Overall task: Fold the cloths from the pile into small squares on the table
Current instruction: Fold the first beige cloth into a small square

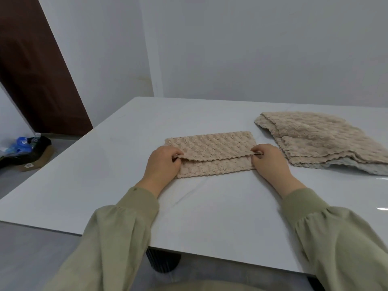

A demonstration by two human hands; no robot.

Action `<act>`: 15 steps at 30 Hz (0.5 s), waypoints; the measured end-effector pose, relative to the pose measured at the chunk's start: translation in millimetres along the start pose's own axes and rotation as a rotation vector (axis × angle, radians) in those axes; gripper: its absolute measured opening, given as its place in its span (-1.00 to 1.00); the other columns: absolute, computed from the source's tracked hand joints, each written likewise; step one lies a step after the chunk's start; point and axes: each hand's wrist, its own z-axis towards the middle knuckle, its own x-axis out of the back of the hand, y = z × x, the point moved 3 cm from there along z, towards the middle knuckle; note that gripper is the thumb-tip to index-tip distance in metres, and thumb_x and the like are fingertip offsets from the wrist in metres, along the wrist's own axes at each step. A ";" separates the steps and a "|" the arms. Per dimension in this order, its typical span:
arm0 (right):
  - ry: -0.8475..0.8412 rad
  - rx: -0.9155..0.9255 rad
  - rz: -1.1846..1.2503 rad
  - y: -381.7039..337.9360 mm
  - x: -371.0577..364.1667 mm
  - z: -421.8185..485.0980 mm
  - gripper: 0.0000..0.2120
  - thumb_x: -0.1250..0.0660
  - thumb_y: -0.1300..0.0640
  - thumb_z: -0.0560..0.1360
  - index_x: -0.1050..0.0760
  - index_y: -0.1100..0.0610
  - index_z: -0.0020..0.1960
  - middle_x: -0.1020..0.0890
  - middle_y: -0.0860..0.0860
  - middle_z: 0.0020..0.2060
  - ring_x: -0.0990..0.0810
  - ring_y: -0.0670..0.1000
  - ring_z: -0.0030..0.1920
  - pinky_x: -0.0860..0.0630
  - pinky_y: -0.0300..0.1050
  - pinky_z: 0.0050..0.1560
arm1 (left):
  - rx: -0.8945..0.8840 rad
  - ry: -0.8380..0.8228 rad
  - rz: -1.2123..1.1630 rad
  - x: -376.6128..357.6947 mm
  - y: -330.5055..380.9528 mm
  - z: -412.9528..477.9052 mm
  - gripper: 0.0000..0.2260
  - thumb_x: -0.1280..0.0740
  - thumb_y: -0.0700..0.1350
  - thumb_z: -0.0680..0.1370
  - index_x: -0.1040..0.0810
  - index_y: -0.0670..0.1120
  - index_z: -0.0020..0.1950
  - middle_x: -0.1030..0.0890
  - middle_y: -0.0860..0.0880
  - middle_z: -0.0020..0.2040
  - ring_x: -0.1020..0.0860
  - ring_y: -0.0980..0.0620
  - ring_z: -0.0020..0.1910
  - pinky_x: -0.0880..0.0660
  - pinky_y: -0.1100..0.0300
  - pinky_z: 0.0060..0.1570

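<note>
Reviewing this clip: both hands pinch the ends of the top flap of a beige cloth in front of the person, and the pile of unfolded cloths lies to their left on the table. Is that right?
Not quite. The head view shows the pile of cloths to the person's right on the table, not the left. The rest holds: the left hand and right hand pinch the ends of the top flap of the beige cloth.

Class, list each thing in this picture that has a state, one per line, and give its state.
Cloth: partly folded, top layer short of the near edge.
Pile: unfolded cloths, stacked flat.
Left hand: pinching the cloth's left end.
Right hand: pinching the cloth's right end.
Bottle: on the floor, capped.
</note>
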 end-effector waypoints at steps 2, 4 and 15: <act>0.024 -0.006 0.039 3.0 0.7 -0.3 -0.78 -0.27 0.24 0.50 -0.60 0.18 0.11 -0.60 0.12 0.08 -0.53 0.09 0.10 -0.33 -0.23 0.02 | 0.053 0.056 -0.071 4.2 -0.3 0.3 -0.85 -0.34 -0.23 0.50 -0.65 -0.09 0.02 -0.62 -0.02 0.01 -0.52 0.05 0.01 -0.38 0.27 0.03; 0.053 -0.004 0.059 4.4 2.2 -0.4 -0.80 -0.29 0.25 0.49 -0.62 0.21 0.06 -0.62 0.11 0.05 -0.54 0.09 0.07 -0.33 -0.24 0.00 | 0.071 0.077 -0.135 4.8 -0.1 0.5 -0.86 -0.35 -0.23 0.49 -0.66 -0.09 0.00 -0.63 -0.03 0.00 -0.55 0.04 0.01 -0.42 0.24 0.07; -0.042 0.153 -0.041 4.3 11.1 -15.2 -0.83 -0.27 0.32 0.41 -0.62 0.16 -0.13 -0.62 0.10 -0.05 -0.50 0.12 0.07 -0.41 -0.09 0.08 | 0.020 -0.063 -0.026 12.9 1.6 -15.2 -0.77 -0.31 -0.28 0.47 -0.61 -0.05 0.07 -0.52 0.07 0.00 -0.45 0.10 0.08 -0.29 0.34 0.05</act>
